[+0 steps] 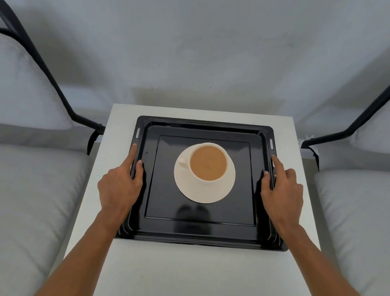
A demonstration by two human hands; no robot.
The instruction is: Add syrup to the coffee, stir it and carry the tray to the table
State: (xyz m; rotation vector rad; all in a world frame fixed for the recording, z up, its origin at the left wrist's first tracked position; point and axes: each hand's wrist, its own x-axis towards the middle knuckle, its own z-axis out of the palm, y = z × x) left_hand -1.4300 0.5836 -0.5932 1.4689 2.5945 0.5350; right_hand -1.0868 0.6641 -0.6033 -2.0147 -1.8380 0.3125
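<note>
A black metal tray (199, 234) lies on a small white table (184, 272). In its middle stands a white cup (207, 165) of light brown coffee on a white saucer (204, 193), the cup's handle pointing left. My left hand (119, 185) grips the tray's left rim, thumb inside and index finger stretched along the edge. My right hand (282, 189) grips the right rim the same way. No syrup or spoon is in view.
Grey cushioned seats (26, 203) with black metal frames (58, 90) flank the table on both sides, the right one (361, 213) close to the table edge. A grey wall stands behind.
</note>
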